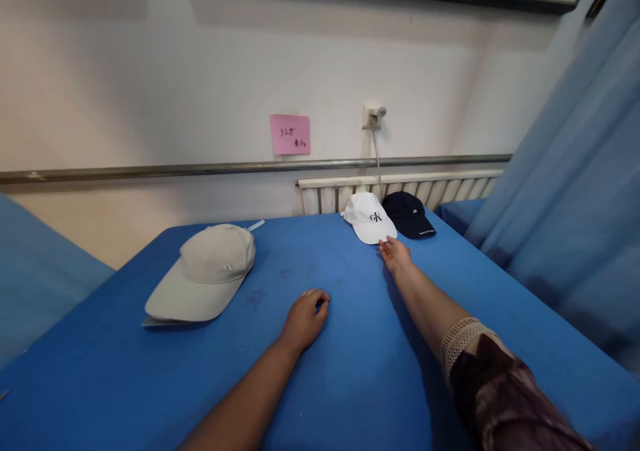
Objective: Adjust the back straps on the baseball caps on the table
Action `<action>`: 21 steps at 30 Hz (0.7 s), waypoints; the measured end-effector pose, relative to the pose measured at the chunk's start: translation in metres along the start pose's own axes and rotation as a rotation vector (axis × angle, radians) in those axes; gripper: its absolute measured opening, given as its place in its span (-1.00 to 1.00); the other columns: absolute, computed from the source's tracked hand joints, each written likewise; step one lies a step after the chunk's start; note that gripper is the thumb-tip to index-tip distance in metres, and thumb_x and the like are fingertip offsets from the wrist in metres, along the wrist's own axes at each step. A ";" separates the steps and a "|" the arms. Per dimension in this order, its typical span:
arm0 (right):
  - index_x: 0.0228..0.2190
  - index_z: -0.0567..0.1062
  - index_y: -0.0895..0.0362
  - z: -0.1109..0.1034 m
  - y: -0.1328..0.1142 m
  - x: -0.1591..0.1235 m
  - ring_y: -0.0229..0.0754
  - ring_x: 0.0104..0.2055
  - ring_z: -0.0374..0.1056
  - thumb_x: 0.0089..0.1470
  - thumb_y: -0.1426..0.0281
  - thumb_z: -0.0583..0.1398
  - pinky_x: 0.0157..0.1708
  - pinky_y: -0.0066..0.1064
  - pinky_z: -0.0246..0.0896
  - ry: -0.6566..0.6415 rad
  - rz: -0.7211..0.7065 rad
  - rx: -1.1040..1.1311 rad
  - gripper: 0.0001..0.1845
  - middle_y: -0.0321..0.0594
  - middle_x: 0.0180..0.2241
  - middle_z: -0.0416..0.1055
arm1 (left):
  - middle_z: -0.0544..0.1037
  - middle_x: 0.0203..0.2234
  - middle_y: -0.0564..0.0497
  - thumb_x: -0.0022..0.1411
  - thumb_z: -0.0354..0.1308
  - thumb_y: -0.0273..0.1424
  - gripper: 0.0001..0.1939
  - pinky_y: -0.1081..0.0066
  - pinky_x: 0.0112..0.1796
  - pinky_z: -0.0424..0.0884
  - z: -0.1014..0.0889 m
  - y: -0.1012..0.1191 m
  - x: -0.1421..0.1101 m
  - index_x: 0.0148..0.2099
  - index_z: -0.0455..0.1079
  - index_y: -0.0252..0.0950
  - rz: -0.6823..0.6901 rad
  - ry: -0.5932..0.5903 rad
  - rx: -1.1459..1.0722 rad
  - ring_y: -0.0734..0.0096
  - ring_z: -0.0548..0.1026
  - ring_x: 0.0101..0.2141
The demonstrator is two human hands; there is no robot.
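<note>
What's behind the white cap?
Behind the white cap: the radiator and the partly overlapped dark cap. The stretches it covers, including the dark cap's left edge, can't be seen.

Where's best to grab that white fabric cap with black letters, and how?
Probably take the white cap by its front brim, from the near side: it juts toward the person, and the right hand is at its edge. The dark navy fabric cap crowds it at picture right.

Two hands [306, 319] [395, 256], at least three caps [215, 254] [367, 214] [405, 207]
</note>
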State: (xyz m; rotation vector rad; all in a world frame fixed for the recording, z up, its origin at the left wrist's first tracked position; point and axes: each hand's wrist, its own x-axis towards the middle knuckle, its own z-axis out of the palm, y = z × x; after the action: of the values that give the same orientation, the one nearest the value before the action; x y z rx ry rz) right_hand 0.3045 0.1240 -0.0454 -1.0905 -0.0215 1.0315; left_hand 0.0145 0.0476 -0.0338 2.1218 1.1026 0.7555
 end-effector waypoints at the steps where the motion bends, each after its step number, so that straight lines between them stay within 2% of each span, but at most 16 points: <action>1: -0.17 0.42 0.20 0.003 0.000 0.004 -0.28 -0.34 0.43 0.21 0.42 0.18 -0.41 -0.47 0.40 -0.004 0.015 0.001 -0.85 -0.24 -0.29 0.43 | 0.53 -0.36 -0.03 0.12 0.06 -0.47 -0.85 0.27 -0.14 0.30 -0.002 -0.001 0.000 -0.31 0.46 -0.24 -0.005 -0.004 0.004 0.25 0.44 -0.27; 5: 0.01 0.39 0.17 0.018 0.003 0.012 -0.10 -0.09 0.40 0.23 0.28 0.18 -0.13 -0.16 0.40 -0.015 0.064 -0.017 -0.64 -0.10 -0.01 0.38 | 0.52 -0.38 -0.02 0.11 0.07 -0.47 -0.85 0.27 -0.15 0.29 -0.004 -0.003 0.000 -0.31 0.46 -0.24 -0.017 -0.022 -0.025 0.24 0.43 -0.27; 8: 0.03 0.38 0.16 0.023 0.005 0.010 -0.07 -0.04 0.38 0.23 0.27 0.18 -0.08 -0.11 0.37 -0.018 0.081 -0.049 -0.62 -0.09 0.02 0.36 | 0.53 -0.39 0.00 0.08 0.10 -0.47 -0.87 0.27 -0.13 0.30 -0.004 -0.004 -0.002 -0.34 0.47 -0.22 -0.033 -0.017 -0.093 0.25 0.43 -0.28; 11: 0.01 0.39 0.17 0.015 0.008 -0.005 -0.09 -0.07 0.39 0.24 0.27 0.18 -0.11 -0.14 0.39 -0.067 0.086 -0.082 -0.64 -0.10 0.00 0.37 | 0.54 -0.39 0.00 0.04 0.17 -0.44 -0.91 0.27 -0.13 0.33 -0.005 -0.007 -0.001 -0.35 0.49 -0.22 -0.077 0.033 -0.211 0.26 0.44 -0.30; 12: -0.01 0.40 0.17 0.009 0.010 -0.013 -0.13 -0.12 0.41 0.24 0.28 0.18 -0.16 -0.20 0.41 -0.097 0.089 -0.095 -0.66 -0.11 -0.04 0.40 | 0.55 -0.38 -0.01 0.03 0.19 -0.42 -0.89 0.27 -0.14 0.34 -0.006 -0.009 0.000 -0.33 0.49 -0.23 -0.103 0.067 -0.262 0.26 0.45 -0.30; 14: -0.16 0.45 0.20 -0.009 0.014 -0.032 -0.29 -0.41 0.38 0.21 0.34 0.20 -0.44 -0.43 0.38 -0.174 0.099 -0.126 -0.80 -0.22 -0.30 0.45 | 0.56 -0.31 -0.05 0.05 0.22 -0.34 -0.81 0.28 -0.16 0.38 -0.007 -0.015 0.004 -0.23 0.48 -0.25 -0.170 0.162 -0.382 0.26 0.48 -0.28; 16: -0.33 0.46 0.19 -0.030 0.017 -0.052 -0.40 -0.65 0.17 0.13 0.43 0.23 -0.68 -0.57 0.17 -0.258 0.110 -0.158 -0.93 -0.35 -0.55 0.35 | 0.56 -0.22 -0.10 0.09 0.21 -0.22 -0.69 0.29 -0.19 0.41 -0.009 -0.020 0.009 -0.14 0.43 -0.27 -0.239 0.265 -0.525 0.25 0.51 -0.24; 17: -0.40 0.45 0.20 -0.040 0.017 -0.060 -0.43 -0.71 0.07 0.09 0.46 0.24 -0.73 -0.59 0.07 -0.296 0.115 -0.174 -0.94 -0.40 -0.64 0.27 | 0.56 -0.20 -0.11 0.11 0.19 -0.16 -0.64 0.29 -0.20 0.43 -0.010 -0.022 0.011 -0.11 0.41 -0.27 -0.267 0.304 -0.600 0.25 0.52 -0.23; 19: -0.52 0.42 0.20 -0.056 0.015 -0.073 -0.44 -0.75 -0.05 0.02 0.43 0.28 -0.76 -0.59 -0.04 -0.348 0.111 -0.210 -0.84 -0.48 -0.75 0.10 | 0.58 -0.22 -0.10 0.10 0.18 -0.07 -0.57 0.29 -0.23 0.45 -0.014 -0.023 0.012 -0.10 0.40 -0.28 -0.310 0.341 -0.743 0.24 0.53 -0.26; 21: -0.59 0.39 0.19 -0.063 0.010 -0.078 -0.44 -0.75 -0.06 -0.07 0.40 0.34 -0.76 -0.57 -0.07 -0.369 0.082 -0.246 -0.75 -0.50 -0.78 0.06 | 0.61 -0.30 -0.06 0.05 0.24 -0.06 -0.55 0.30 -0.29 0.46 -0.019 -0.021 0.011 -0.14 0.42 -0.29 -0.343 0.326 -0.862 0.21 0.54 -0.31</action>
State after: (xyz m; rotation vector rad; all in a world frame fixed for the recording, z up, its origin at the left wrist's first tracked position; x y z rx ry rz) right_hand 0.2837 0.0250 -0.0498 -1.1136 -0.4127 1.3178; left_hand -0.0044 0.0713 -0.0350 1.0856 1.0038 1.1636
